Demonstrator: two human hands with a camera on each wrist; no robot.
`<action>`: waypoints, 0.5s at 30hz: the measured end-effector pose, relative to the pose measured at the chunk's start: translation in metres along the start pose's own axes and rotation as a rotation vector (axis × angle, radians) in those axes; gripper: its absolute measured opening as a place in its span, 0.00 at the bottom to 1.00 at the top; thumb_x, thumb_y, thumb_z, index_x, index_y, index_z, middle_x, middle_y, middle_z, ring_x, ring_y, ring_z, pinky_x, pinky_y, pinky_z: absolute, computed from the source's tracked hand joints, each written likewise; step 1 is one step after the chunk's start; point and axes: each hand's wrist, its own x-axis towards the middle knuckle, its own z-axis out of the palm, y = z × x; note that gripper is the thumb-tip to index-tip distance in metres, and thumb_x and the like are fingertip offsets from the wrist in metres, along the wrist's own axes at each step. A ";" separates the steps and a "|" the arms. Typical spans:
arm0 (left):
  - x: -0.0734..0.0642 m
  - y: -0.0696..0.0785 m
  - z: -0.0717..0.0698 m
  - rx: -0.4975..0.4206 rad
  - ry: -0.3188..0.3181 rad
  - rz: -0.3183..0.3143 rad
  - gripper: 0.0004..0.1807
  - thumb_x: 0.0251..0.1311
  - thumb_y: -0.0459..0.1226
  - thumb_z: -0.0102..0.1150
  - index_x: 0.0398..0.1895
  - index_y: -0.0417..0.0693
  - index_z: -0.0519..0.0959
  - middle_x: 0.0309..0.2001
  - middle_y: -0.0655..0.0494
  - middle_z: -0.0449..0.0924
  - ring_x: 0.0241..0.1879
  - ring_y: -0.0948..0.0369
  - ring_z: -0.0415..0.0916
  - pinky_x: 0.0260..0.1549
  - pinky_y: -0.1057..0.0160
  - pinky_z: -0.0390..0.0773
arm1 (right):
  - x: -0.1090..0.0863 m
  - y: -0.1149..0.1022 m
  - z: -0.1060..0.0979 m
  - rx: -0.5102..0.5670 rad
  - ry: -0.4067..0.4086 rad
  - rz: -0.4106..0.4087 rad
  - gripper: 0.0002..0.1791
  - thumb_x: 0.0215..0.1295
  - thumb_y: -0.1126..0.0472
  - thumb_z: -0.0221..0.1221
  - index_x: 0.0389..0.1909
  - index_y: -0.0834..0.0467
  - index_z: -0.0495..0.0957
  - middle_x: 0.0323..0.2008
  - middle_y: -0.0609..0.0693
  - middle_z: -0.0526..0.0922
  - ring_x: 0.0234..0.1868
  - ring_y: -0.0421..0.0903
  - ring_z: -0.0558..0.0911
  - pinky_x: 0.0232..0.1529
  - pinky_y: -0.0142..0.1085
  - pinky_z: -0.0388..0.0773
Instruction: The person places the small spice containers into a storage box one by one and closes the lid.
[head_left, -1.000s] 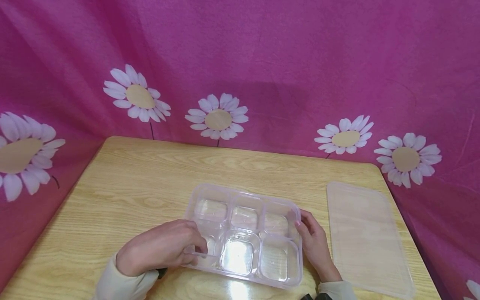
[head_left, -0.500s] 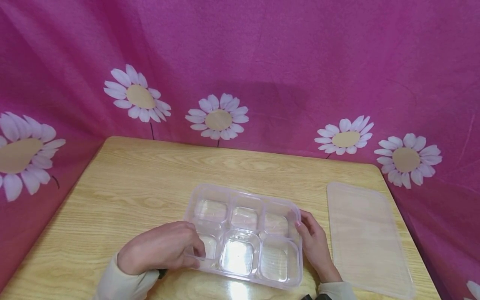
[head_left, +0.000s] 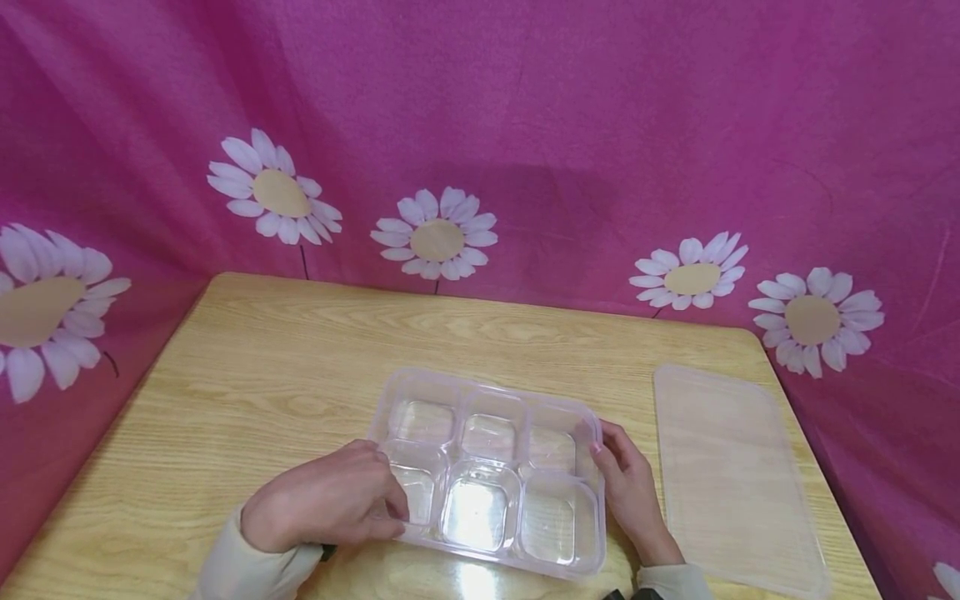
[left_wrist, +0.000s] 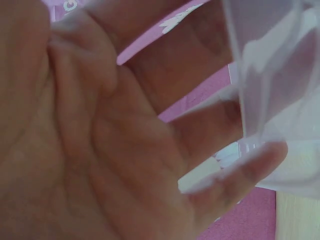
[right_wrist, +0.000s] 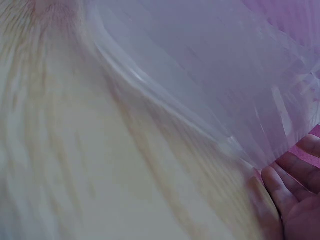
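A clear plastic container divided into several square compartments (head_left: 474, 512) lies on the wooden table, its compartments facing up. My left hand (head_left: 330, 496) grips its near left corner, with the thumb by the front rim and fingers bent over the left side. In the left wrist view, the container's clear wall (left_wrist: 270, 70) meets the fingers of that hand (left_wrist: 125, 125). At the opposite end, my right hand (head_left: 633, 487) holds the right wall, its thumb on the rim. The right wrist view shows fingertips (right_wrist: 280, 192) against the container's outer side (right_wrist: 200, 75).
To the right lies a flat, translucent rectangular lid (head_left: 738, 475), close to the table's right edge. The wooden table (head_left: 300, 358) backs onto a pink cloth (head_left: 540, 108) printed with white daisies, which also hangs at both sides.
My left hand has shifted slightly toward the front along the container's left side, baring more of the near left compartment. The right hand, container and lid have stayed put.
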 end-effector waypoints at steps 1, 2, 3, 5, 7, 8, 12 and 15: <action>0.000 0.000 0.000 0.005 0.005 0.004 0.17 0.57 0.44 0.67 0.12 0.66 0.76 0.11 0.74 0.56 0.22 0.76 0.54 0.35 0.71 0.65 | 0.000 0.000 0.000 0.002 0.000 -0.001 0.18 0.80 0.60 0.52 0.64 0.61 0.75 0.59 0.63 0.82 0.52 0.27 0.80 0.53 0.18 0.75; 0.000 0.001 0.001 0.009 0.010 0.009 0.18 0.57 0.43 0.66 0.11 0.65 0.74 0.10 0.74 0.55 0.22 0.76 0.53 0.36 0.71 0.64 | 0.000 0.000 0.000 0.003 0.001 -0.002 0.18 0.80 0.60 0.52 0.64 0.61 0.75 0.59 0.64 0.82 0.52 0.28 0.80 0.52 0.18 0.75; 0.000 0.001 0.001 0.012 0.017 0.015 0.19 0.57 0.42 0.65 0.10 0.64 0.72 0.10 0.73 0.54 0.21 0.76 0.52 0.36 0.71 0.64 | 0.000 0.000 0.000 0.004 0.001 -0.002 0.18 0.80 0.60 0.52 0.64 0.61 0.75 0.59 0.64 0.82 0.52 0.28 0.80 0.52 0.18 0.75; 0.000 0.001 0.001 0.017 0.021 0.015 0.20 0.57 0.42 0.64 0.09 0.63 0.70 0.10 0.73 0.53 0.21 0.76 0.52 0.37 0.71 0.64 | 0.000 -0.001 0.000 0.004 0.000 -0.002 0.18 0.80 0.60 0.52 0.64 0.61 0.75 0.59 0.64 0.82 0.51 0.28 0.80 0.52 0.19 0.75; 0.001 0.002 0.002 0.017 0.017 0.005 0.21 0.58 0.42 0.64 0.09 0.63 0.70 0.10 0.74 0.53 0.21 0.76 0.52 0.37 0.70 0.64 | 0.000 -0.001 0.000 0.003 0.000 0.000 0.18 0.80 0.60 0.51 0.64 0.61 0.75 0.59 0.64 0.82 0.51 0.28 0.80 0.52 0.19 0.76; 0.001 0.003 0.002 0.018 0.015 -0.001 0.21 0.58 0.42 0.64 0.08 0.63 0.70 0.10 0.73 0.53 0.21 0.76 0.52 0.37 0.70 0.64 | 0.000 -0.001 0.000 0.002 0.000 0.001 0.18 0.80 0.60 0.51 0.64 0.61 0.75 0.58 0.64 0.82 0.51 0.28 0.80 0.52 0.19 0.76; 0.001 0.004 0.002 0.005 -0.010 -0.043 0.22 0.60 0.44 0.64 0.08 0.64 0.71 0.09 0.75 0.55 0.22 0.75 0.53 0.40 0.69 0.64 | 0.000 -0.001 0.000 0.000 0.005 0.004 0.18 0.80 0.60 0.52 0.64 0.62 0.75 0.58 0.64 0.82 0.51 0.27 0.80 0.52 0.19 0.76; 0.001 0.005 0.002 -0.001 -0.027 -0.058 0.22 0.60 0.44 0.64 0.08 0.63 0.71 0.09 0.75 0.56 0.23 0.75 0.54 0.42 0.69 0.64 | 0.000 0.000 0.000 0.003 0.007 0.000 0.18 0.80 0.61 0.52 0.64 0.62 0.75 0.58 0.65 0.82 0.51 0.27 0.80 0.52 0.19 0.76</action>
